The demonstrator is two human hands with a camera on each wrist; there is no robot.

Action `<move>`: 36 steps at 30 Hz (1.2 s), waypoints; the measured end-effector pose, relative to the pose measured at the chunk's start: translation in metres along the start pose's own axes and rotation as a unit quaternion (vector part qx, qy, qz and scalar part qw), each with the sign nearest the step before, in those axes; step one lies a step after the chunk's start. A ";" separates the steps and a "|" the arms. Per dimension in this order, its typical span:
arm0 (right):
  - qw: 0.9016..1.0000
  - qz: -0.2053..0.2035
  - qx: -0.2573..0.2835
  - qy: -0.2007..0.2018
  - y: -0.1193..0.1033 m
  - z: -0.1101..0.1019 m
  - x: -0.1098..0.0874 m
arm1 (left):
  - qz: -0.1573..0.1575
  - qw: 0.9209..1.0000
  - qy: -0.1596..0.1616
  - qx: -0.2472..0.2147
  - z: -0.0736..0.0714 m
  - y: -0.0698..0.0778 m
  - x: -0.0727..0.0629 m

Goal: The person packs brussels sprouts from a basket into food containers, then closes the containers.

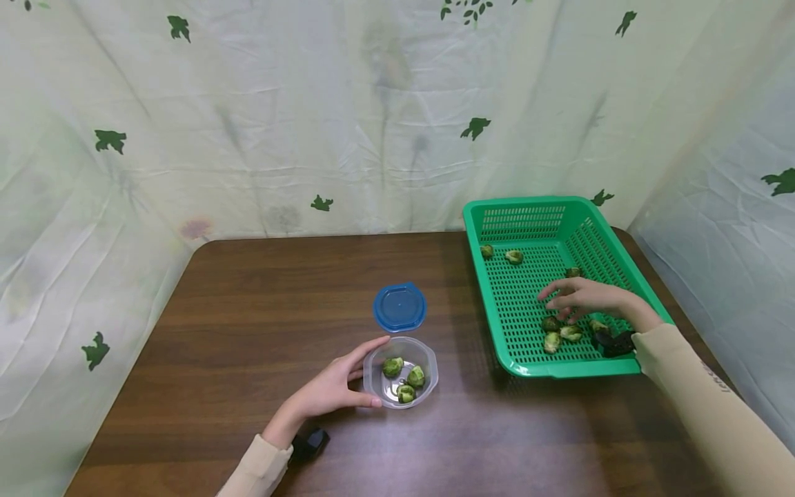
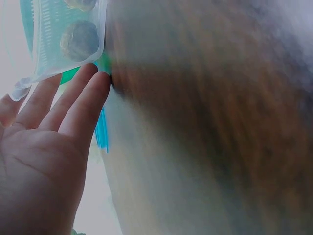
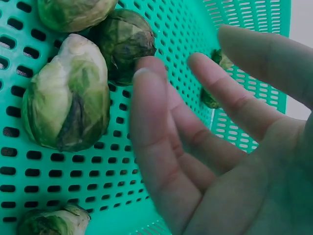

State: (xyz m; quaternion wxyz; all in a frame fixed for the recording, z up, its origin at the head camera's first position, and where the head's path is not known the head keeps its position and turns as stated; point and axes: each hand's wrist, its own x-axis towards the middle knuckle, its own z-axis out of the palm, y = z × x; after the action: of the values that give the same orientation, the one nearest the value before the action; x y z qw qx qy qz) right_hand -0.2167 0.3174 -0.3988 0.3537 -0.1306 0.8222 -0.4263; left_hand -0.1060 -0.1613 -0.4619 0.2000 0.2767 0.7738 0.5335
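Observation:
A clear plastic container (image 1: 425,354) stands on the table with three Brussels sprouts (image 1: 406,393) in it. My left hand (image 1: 332,386) spans its left side, thumb by the near rim and index finger by the far rim. In the left wrist view the straight fingers (image 2: 78,95) meet the container's wall (image 2: 49,51). My right hand (image 1: 586,298) is inside a green basket (image 1: 491,297), fingers loosely bent and holding nothing. Close to its fingertips in the right wrist view lie a pale halved sprout (image 3: 68,98) and a darker sprout (image 3: 124,46).
A blue lid (image 1: 400,307) lies on the brown table (image 1: 267,304) just beyond the container. More Brussels sprouts (image 1: 513,257) are scattered in the basket, at its far left and near end. A pale curtain (image 1: 348,124) with green leaf prints hangs behind and at both sides.

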 end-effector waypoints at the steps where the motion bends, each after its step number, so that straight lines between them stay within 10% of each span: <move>1: 1.000 0.005 0.001 -0.006 0.000 0.000 0.000 | -0.003 1.000 0.001 -0.001 0.000 0.000 0.000; 36: 0.996 -0.019 -0.038 -0.082 0.004 0.004 0.006 | -0.004 1.000 -0.001 -0.004 -0.001 0.005 0.000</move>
State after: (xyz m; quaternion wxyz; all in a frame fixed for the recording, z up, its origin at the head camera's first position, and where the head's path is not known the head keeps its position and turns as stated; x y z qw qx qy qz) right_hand -0.2176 0.3140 -0.4062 0.4068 -0.1946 0.8033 -0.3890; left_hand -0.1050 -0.1607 -0.4567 0.2034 0.2733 0.7727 0.5356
